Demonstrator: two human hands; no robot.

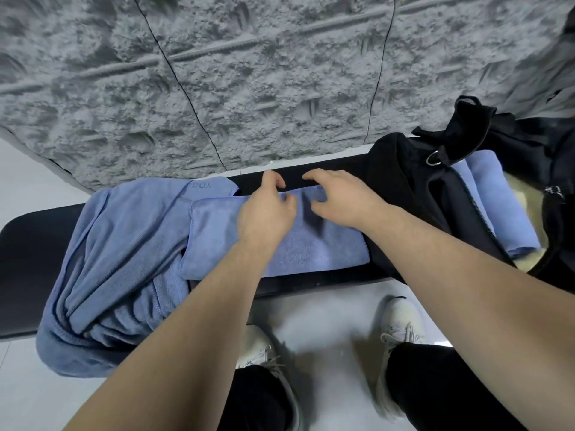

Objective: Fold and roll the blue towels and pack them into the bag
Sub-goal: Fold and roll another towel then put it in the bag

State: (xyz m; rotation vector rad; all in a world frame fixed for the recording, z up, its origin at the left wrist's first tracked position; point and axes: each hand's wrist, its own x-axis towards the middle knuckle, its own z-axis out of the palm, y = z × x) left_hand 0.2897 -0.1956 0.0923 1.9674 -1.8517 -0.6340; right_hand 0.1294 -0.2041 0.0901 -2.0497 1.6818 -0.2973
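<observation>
A folded blue towel [314, 244] lies flat on the black bench [21, 244]. My left hand [267, 209] and my right hand [339, 197] hover side by side at the towel's far edge, fingers curled and touching or pinching that edge. A larger crumpled blue towel [124, 259] is heaped on the bench to the left and hangs over its front. At the right stands the open black bag [404, 181], with a rolled blue towel [497, 206] lying inside it.
A rough grey wall [249, 73] rises directly behind the bench. The bag's black straps [466, 126] stick up at the back right. My two white shoes [401, 325] stand on the pale floor in front of the bench.
</observation>
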